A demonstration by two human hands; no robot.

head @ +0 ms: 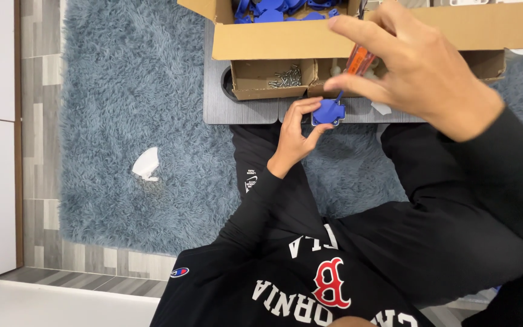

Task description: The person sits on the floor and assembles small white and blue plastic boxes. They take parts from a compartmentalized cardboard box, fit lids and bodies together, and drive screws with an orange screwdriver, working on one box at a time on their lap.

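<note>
blue part (pixel 328 112): a small flat blue plastic piece, held at the near edge of the grey board, just in front of the small cardboard boxes.
left hand (pixel 293 136): thumb and fingers pinched narrowly on the blue part's left and near edges, holding it steady.
screwdriver (pixel 353 66): orange-handled, tilted, its tip down on the top of the blue part.
right hand (pixel 422 66): closed around the screwdriver handle, forefinger stretched out to the left.
screw box (pixel 270 79): small open cardboard box with silver screws, just left of the part, on the far side.
big carton (pixel 286 39): behind it, holding more blue pieces.
grey board (pixel 243 112): lies under the boxes.
rug (pixel 122 121): shaggy blue-grey, with a white object (pixel 146 165) lying well left.
</note>
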